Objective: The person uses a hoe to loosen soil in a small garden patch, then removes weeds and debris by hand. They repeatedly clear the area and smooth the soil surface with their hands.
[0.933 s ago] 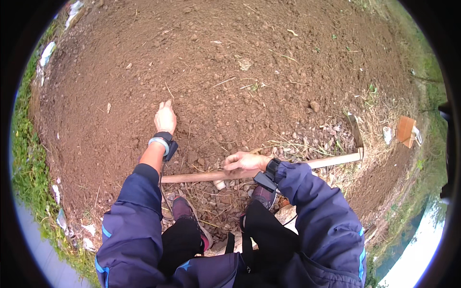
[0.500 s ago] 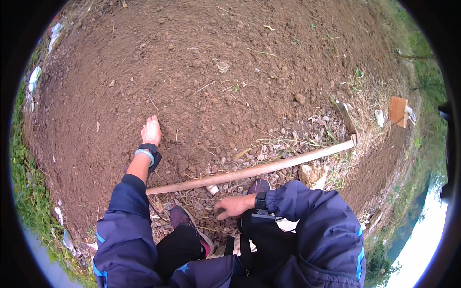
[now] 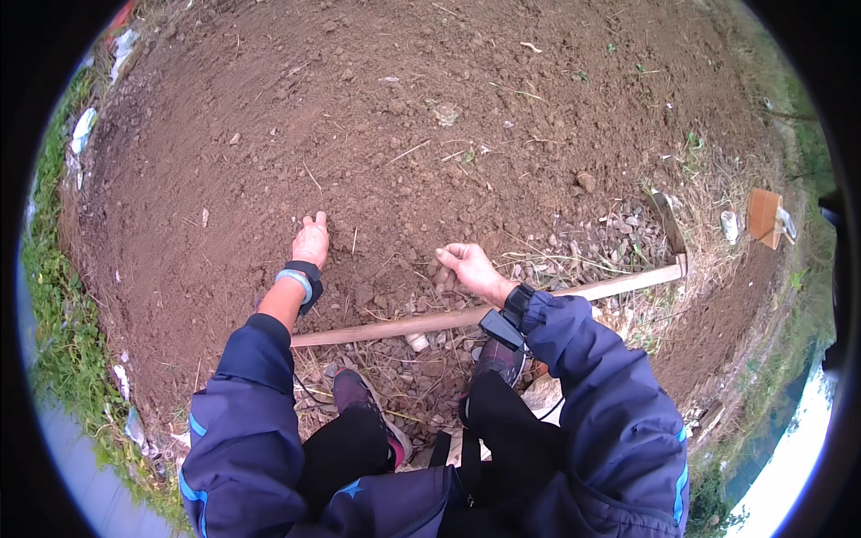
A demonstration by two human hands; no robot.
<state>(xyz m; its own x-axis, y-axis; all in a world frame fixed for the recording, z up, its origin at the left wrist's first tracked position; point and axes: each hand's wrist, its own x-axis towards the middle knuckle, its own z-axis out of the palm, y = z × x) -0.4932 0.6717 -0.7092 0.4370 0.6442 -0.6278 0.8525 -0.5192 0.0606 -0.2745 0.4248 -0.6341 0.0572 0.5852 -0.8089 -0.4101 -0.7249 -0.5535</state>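
Note:
My left hand (image 3: 311, 242) hangs low over the loose brown soil (image 3: 224, 179), its fingers curled together; anything inside them is hidden. To its right, my right hand (image 3: 471, 271) is beyond the hoe handle, thumb and fingers pinched, tips pointing left over the soil. What the pinch holds, if anything, is too small to make out. Between my feet and the hands lies a hoe, its long wooden handle (image 3: 404, 329) running across the ground. The hoe's metal blade (image 3: 666, 222) stands at the right end.
Stones and dry stalks (image 3: 619, 238) lie around the hoe. My shoes (image 3: 355, 391) rest on stony ground just behind the handle. An orange-brown box (image 3: 765, 216) and a whitish piece of litter (image 3: 731, 226) sit at the right. Green plants (image 3: 56, 359) border the left side.
My right hand has moved forward from near my knee, across the hoe handle to above the soil, and its fingers have pinched. My left hand stays near the same patch of soil.

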